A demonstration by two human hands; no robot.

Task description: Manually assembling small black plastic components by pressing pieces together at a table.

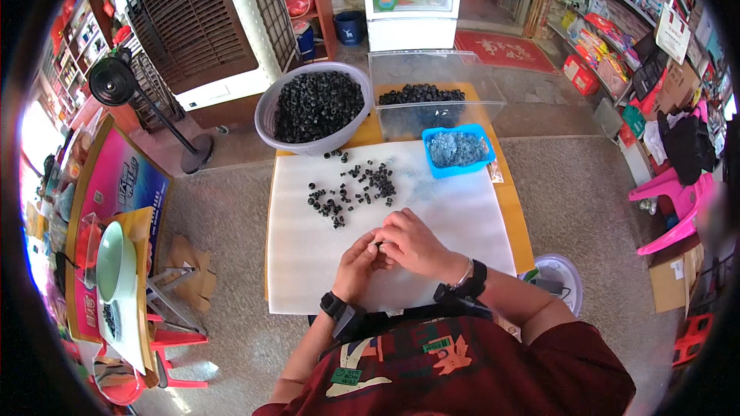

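My left hand [358, 263] and my right hand [416, 243] meet over the near part of the white sheet [308, 254]. The left fingers are closed around a small black part [378, 244], mostly hidden by the fingertips. My right fingers are pinched together right at it; what they grip is covered. Beyond the hands lies a loose scatter of small black cylindrical pieces [376, 182]. A blue tray [433, 172] with many tiny clear-bluish pieces [455, 149] stands at the sheet's far right.
A grey-lilac basket [267, 127] heaped with black pieces is at the table's far left. Beside it a clear plastic bin [486, 96] holds more. A bucket [574, 285] stands by the table's right side, a fan [146, 92] on the floor at left.
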